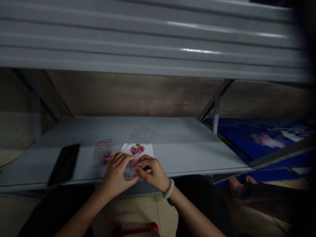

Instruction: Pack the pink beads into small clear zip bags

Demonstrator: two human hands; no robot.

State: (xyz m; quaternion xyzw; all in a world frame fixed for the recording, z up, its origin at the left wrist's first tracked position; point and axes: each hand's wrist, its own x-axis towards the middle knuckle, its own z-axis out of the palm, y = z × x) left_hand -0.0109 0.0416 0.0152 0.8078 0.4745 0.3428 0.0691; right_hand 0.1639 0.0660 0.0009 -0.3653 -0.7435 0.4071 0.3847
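My left hand [118, 174] curves around a small see-through plastic bag [128, 170] at the table's front edge, fingers and thumb closed on it. From the other side my right hand [154, 172], with a pale coiled band on its wrist, pinches the bag's edge. Just beyond the hands, a cluster of small pink and gold-brown pieces [137, 149] rests on a white sheet [149, 149]. Left of the sheet lie red-edged zip bags [103, 148] with pink pieces inside. Farther back are flat zip bags [144, 134] with red edges. My fingers hide part of the held bag.
A dark phone [64, 164] lies on the grey tabletop [187, 144] at the left. Low overhead hangs a ribbed grey shelf [138, 42], with a slanted metal brace [216, 102] at the right. Beyond it is a blue surface [237, 138]; another person's feet [237, 182] show below.
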